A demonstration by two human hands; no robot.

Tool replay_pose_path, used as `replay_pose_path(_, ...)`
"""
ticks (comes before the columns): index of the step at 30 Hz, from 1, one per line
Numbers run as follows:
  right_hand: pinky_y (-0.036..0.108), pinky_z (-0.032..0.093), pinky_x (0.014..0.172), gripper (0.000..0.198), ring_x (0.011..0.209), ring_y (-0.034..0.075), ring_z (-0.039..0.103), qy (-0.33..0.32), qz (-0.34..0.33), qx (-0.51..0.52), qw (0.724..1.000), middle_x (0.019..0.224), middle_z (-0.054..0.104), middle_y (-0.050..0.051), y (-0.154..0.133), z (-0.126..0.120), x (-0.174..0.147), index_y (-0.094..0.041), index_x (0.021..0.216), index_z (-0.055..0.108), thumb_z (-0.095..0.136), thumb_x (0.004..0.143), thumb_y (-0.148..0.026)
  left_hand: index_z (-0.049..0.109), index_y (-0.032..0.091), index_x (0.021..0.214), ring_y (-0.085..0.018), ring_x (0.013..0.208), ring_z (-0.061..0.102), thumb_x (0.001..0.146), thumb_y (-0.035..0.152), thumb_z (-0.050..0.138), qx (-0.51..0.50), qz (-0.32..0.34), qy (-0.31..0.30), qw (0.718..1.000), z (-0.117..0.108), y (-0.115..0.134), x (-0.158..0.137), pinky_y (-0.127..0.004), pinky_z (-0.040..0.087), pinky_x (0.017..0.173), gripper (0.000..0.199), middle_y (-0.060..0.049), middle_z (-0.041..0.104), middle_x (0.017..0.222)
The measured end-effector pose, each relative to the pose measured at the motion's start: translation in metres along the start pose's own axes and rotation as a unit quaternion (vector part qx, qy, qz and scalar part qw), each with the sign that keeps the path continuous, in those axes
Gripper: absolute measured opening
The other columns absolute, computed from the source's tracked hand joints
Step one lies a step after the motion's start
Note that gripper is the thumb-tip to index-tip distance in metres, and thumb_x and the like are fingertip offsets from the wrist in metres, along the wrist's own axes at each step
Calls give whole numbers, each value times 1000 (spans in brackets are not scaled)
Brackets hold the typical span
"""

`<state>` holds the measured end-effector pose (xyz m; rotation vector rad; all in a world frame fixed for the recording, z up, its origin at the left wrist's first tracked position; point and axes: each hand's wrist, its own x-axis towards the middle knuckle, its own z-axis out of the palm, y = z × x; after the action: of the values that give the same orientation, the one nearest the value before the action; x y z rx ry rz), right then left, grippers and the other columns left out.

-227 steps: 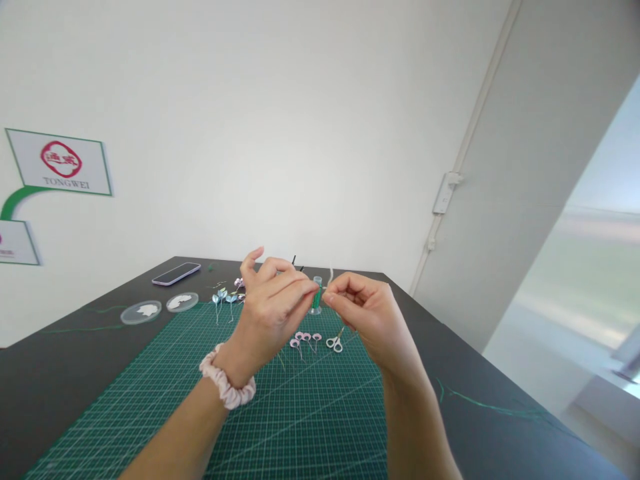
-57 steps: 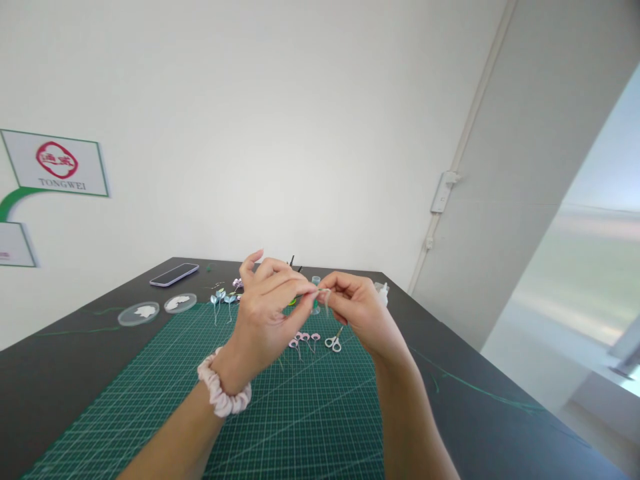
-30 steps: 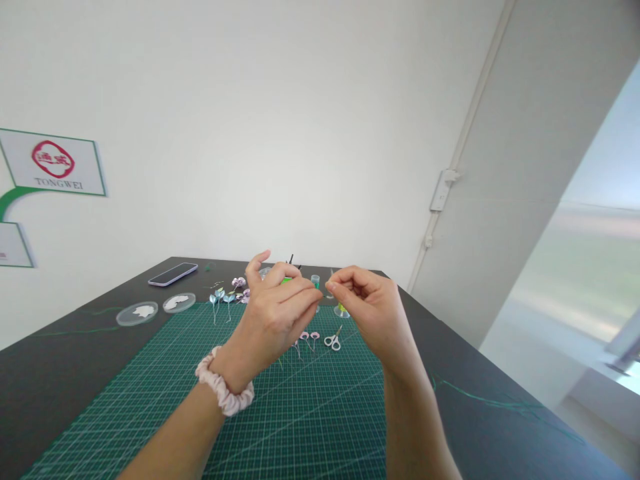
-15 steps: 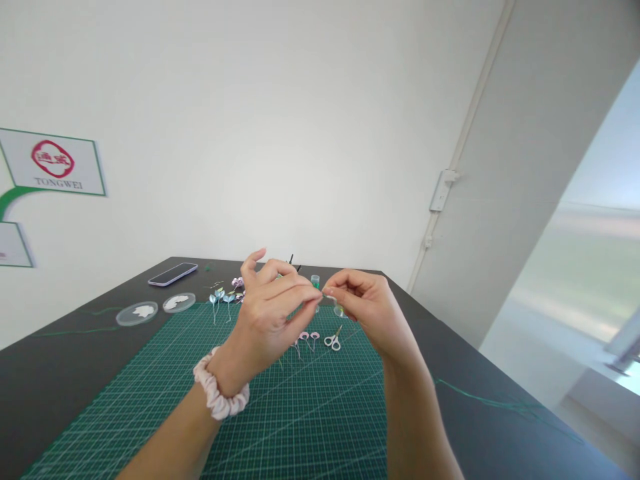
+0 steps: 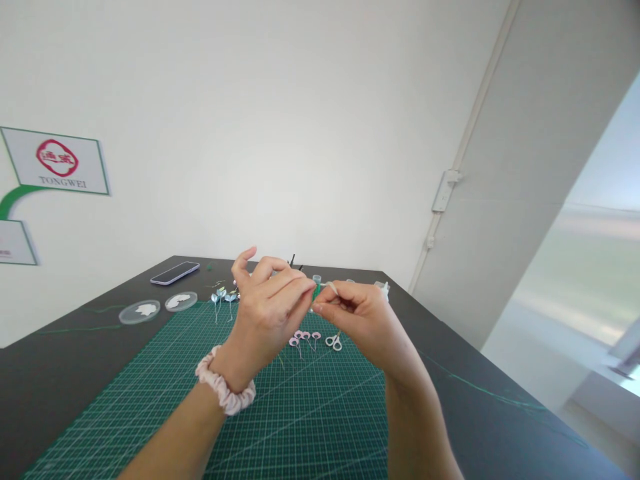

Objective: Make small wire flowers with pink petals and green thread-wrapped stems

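Above the green cutting mat [image 5: 310,413], my left hand [image 5: 267,300] pinches thumb against fingertips, with the little finger raised; what lies in the pinch is too small to make out. My right hand [image 5: 357,310] is closed just beside it, fingertips almost touching the left ones. A thin pale strip [image 5: 331,287] loops by the right index finger. Below the hands, several pink petal shapes on thin wires [image 5: 306,335] lie on the mat, next to small white-handled scissors [image 5: 334,343]. A green-filled clear tube [image 5: 317,283] stands behind the fingertips, partly hidden.
Blue wired petals [image 5: 223,297] lie at the mat's far left. Two shallow clear dishes [image 5: 127,315] with white pieces and a phone [image 5: 175,273] rest on the dark table [image 5: 65,373]. Green thread [image 5: 493,395] trails on the right. A white wall stands behind.
Both hands have shifted slightly left, and my right hand has turned a little, its fingers lower. The pale strip by the right index finger now shows more. The view has shifted slightly.
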<state>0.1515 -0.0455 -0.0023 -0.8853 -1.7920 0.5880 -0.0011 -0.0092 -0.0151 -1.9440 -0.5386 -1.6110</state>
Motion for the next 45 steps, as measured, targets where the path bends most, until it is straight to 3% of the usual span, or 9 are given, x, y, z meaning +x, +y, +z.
replay_pose_path(7, 25, 28, 49, 17, 51, 9, 34, 57, -10, -66, 996, 54, 39, -6, -4, 1, -3, -18, 67, 60, 56, 82, -22, 61, 24, 79, -18, 76, 58, 86, 14, 61, 8, 45, -29, 999, 0, -1, -2, -49, 25, 102, 12, 6, 71, 73)
replay_pose_path(19, 24, 28, 47, 16, 50, 9, 36, 106, -2, -55, 993, 53, 43, -5, 1, -5, 2, -18, 65, 58, 57, 80, -24, 63, 25, 82, -17, 78, 58, 86, 14, 60, -39, 50, -71, 995, -4, 0, -2, -50, 25, 104, 13, 6, 72, 74)
replay_pose_path(26, 24, 28, 46, 16, 49, 8, 34, 85, 6, 6, 996, 52, 43, -5, 2, -7, 6, -18, 65, 58, 59, 78, -28, 63, 26, 78, -16, 76, 59, 85, 14, 61, -71, 20, -60, 995, -8, 3, 2, -48, 27, 104, 14, 8, 71, 70)
replay_pose_path(35, 23, 32, 50, 25, 55, 9, 35, -10, 23, 63, 998, 56, 42, -5, 5, -4, 8, -18, 62, 55, 66, 76, -35, 63, 25, 76, -16, 74, 59, 84, 16, 64, -46, -40, 1, 998, -4, 5, 2, -50, 29, 101, 12, 7, 71, 70)
replay_pose_path(45, 24, 35, 53, 31, 57, 11, 38, -19, 13, 65, 998, 57, 42, -4, -3, 0, 5, -20, 58, 50, 63, 78, -38, 66, 26, 81, -16, 73, 59, 86, 19, 62, -38, -65, 7, 997, 1, 3, 1, -49, 32, 99, 10, 5, 69, 70)
